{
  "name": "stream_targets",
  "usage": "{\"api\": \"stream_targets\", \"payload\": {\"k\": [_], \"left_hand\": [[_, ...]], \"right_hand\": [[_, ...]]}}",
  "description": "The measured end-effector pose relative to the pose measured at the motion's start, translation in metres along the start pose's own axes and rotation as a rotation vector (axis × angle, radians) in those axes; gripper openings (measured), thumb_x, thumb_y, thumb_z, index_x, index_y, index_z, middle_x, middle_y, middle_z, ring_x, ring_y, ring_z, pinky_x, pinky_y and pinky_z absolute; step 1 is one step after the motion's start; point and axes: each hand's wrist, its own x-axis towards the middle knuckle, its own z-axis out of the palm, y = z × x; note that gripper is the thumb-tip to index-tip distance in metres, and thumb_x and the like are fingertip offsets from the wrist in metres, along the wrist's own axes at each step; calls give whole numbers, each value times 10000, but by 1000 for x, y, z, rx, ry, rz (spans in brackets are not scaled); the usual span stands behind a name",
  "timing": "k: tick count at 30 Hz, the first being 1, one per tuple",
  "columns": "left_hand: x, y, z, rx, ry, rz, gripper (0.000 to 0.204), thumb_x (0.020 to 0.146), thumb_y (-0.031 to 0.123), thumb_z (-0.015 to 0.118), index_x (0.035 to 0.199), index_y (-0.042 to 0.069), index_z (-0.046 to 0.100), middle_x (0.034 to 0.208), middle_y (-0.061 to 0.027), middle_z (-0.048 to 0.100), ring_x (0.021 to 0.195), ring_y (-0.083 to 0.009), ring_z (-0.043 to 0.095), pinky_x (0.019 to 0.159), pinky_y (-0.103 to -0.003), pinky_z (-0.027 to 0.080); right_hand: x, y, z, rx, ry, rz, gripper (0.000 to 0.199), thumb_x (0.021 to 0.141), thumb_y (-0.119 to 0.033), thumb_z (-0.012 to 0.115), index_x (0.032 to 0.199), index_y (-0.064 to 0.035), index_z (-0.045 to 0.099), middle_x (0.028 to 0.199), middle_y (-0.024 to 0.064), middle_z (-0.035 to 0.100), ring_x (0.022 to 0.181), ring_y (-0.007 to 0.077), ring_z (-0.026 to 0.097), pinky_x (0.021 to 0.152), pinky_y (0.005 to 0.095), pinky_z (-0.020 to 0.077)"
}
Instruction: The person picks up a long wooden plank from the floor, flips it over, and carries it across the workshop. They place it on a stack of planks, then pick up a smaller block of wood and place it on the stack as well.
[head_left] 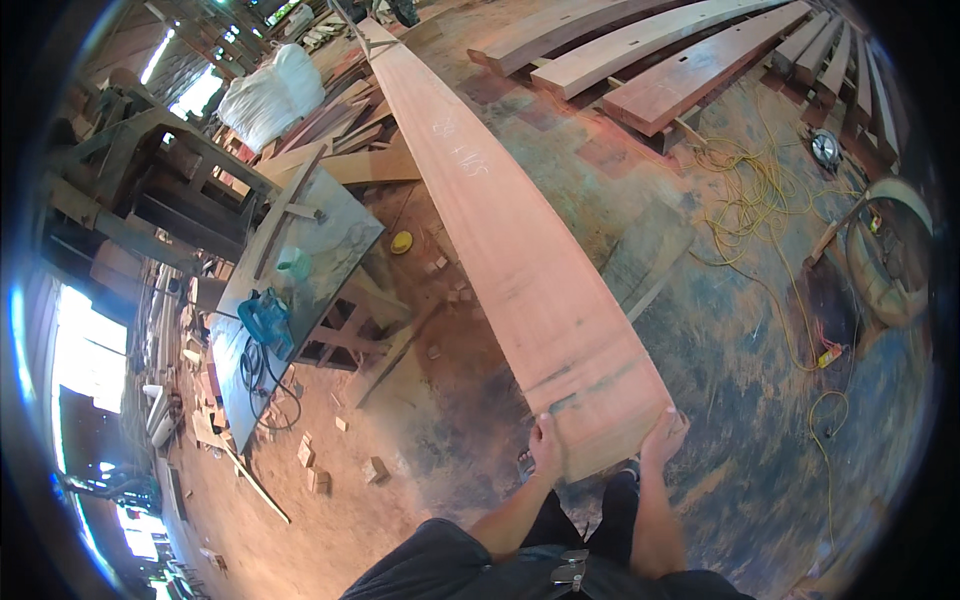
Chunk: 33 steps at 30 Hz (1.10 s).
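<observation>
A long, wide wooden plank stretches from in front of my body to the far upper left, pale reddish with chalk marks on its face and dark stains toward my end. Gripping its left edge near the end is my left hand, fingers curled beneath the wood. My right hand clasps the opposite edge at the same end, its fingers partly hidden behind the board. The near end is held above the floor, over my feet. At the far end, a bar or frame crosses the plank; its support there is too small to make out.
To the left stands a metal-topped table bearing a blue power tool with a dark cord. Wood offcuts litter the floor. Thick beams lie at upper right, near a tangled yellow cord and a circular saw.
</observation>
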Motion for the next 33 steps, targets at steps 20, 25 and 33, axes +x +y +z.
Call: {"api": "stream_targets", "payload": {"k": [20, 25, 33], "left_hand": [[-15, 21, 14, 637, 142, 132, 726, 909, 665, 493, 1237, 28, 611, 1149, -234, 673, 1110, -408, 625, 947, -451, 467], [-16, 22, 13, 666, 134, 143, 726, 912, 663, 483, 1239, 29, 617, 1147, -232, 676, 1116, -407, 623, 953, -453, 464], [-22, 32, 18, 842, 188, 162, 712, 921, 654, 459, 1192, 20, 638, 1145, -263, 662, 1117, -433, 608, 954, -470, 457]], "right_hand": [[22, 20, -4, -28, -131, -93, 594, 1000, -458, 505, 1108, 107, 654, 1166, 194, 626, 1126, 294, 571, 958, 403, 432], [20, 18, -8, 25, -191, -191, 620, 964, -506, 557, 1125, 89, 617, 1104, 183, 646, 1054, 294, 602, 939, 410, 446], [18, 17, -8, 18, -158, -64, 583, 943, -489, 591, 1158, 52, 570, 1051, 226, 659, 977, 315, 631, 889, 418, 474]]}}
